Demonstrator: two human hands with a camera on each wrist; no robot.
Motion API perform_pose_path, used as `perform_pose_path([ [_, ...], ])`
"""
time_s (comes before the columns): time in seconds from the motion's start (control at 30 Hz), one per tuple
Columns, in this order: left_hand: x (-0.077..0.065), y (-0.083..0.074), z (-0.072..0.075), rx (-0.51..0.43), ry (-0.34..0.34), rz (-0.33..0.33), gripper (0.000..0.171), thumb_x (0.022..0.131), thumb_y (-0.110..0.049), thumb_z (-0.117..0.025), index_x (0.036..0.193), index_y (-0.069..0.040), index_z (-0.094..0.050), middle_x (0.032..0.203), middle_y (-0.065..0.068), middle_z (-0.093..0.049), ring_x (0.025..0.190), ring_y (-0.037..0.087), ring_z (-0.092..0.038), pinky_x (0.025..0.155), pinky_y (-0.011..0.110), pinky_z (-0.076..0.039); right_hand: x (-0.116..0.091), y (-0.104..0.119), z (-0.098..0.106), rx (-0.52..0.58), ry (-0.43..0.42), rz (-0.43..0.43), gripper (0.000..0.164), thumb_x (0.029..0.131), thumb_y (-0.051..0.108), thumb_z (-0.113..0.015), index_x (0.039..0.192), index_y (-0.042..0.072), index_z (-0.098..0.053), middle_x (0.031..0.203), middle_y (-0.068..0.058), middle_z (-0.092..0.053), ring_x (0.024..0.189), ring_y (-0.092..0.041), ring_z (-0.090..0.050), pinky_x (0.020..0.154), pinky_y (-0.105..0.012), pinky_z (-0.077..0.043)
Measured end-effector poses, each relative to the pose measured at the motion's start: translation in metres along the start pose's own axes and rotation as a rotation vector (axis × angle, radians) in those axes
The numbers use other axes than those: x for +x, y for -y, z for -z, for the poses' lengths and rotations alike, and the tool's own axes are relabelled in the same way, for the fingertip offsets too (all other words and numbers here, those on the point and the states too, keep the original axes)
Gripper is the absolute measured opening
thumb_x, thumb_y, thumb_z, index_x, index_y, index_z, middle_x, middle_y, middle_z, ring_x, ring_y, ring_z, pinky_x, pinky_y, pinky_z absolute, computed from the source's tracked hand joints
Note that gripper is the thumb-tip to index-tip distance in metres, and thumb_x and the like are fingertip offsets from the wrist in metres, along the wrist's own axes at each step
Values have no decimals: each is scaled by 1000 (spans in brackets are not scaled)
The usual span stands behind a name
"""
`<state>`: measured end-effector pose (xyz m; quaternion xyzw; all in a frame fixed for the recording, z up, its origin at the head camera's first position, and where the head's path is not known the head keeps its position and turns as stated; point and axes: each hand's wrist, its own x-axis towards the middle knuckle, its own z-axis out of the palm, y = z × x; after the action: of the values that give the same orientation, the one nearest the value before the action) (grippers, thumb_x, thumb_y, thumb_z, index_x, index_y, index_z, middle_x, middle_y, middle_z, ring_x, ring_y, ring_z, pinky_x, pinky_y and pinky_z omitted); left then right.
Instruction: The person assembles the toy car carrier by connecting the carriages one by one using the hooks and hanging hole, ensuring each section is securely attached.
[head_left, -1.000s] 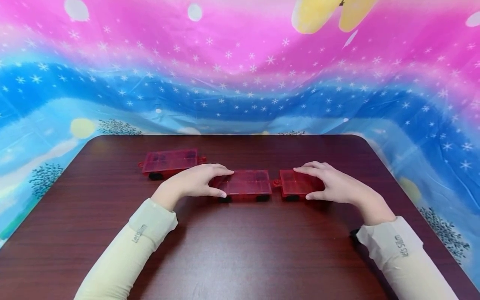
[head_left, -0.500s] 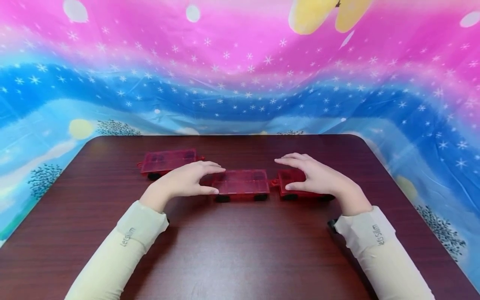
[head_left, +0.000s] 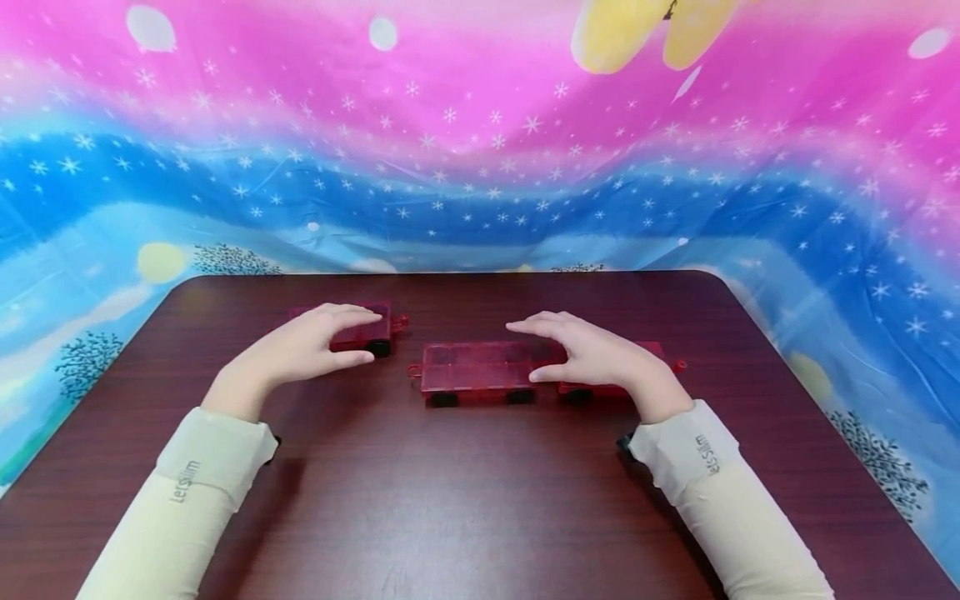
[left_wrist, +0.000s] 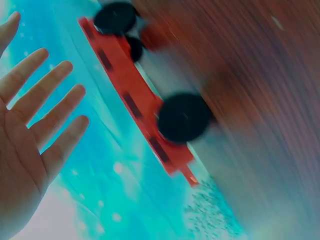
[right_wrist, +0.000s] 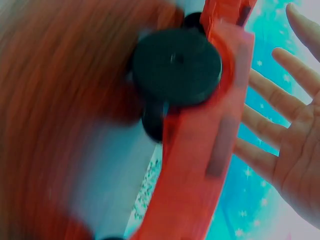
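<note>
Three see-through red toy cars with black wheels and small end loops stand on the table. The left car sits farther back, partly hidden by my left hand. That hand hovers over it, fingers spread and loosely extended. The middle car shows whole, close beside the right car. My right hand hangs over the join between those two, thumb apart from the fingers, holding nothing. In the wrist views both palms are open beside the red side of a car, a wheeled car in the right one.
The dark wood-grain table has rounded far corners. Behind it and along both sides hangs a pink and blue cloth with snowflakes. Black wrist gear shows at the right sleeve.
My left hand has left the middle car and moved left over the left car. My right hand has slid left from the right car toward the middle one. The cars have stayed in place.
</note>
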<state>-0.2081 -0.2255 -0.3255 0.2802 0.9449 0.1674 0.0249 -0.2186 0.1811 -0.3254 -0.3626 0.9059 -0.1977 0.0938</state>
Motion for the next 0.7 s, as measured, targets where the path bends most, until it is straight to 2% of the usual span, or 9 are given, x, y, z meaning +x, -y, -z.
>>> perform_pose_path([
  [0.2,-7,26,8,-38,-34,85,66,94,-40,-66,149,-8,-46,152,22,-44,141,43,-37,116,62,-29,15,8,-8,26,33,34,77,88,36,-76,154,24,-38,155,-1,-43,144,-25,-38,120,-51,-30],
  [0.27,-8,35,7,-45,-37,115,68,95,-40,-66,150,-7,-43,153,23,-42,142,44,-35,116,63,-27,19,11,-10,39,41,43,79,88,37,-75,155,24,-35,156,-1,-41,145,-25,-37,122,-52,-26],
  [0.37,-7,47,5,-43,-36,136,71,94,-39,-67,150,-4,-41,153,24,-41,143,45,-34,116,64,-26,24,16,-12,50,49,69,81,88,37,-75,156,22,-34,156,-2,-41,145,-25,-38,122,-52,-26],
  [0.5,-2,54,-2,-33,-16,141,77,92,-38,-70,151,-1,-38,153,27,-39,142,46,-33,116,64,-27,29,22,-16,50,64,90,80,88,38,-75,156,21,-35,155,-1,-42,143,-22,-40,121,-48,-30],
  [0.7,6,56,-6,-8,7,137,84,88,-39,-75,152,0,-36,153,28,-38,142,47,-33,116,63,-28,35,27,-21,52,82,93,80,87,37,-76,155,23,-36,154,1,-42,141,-21,-40,116,-44,-37],
])
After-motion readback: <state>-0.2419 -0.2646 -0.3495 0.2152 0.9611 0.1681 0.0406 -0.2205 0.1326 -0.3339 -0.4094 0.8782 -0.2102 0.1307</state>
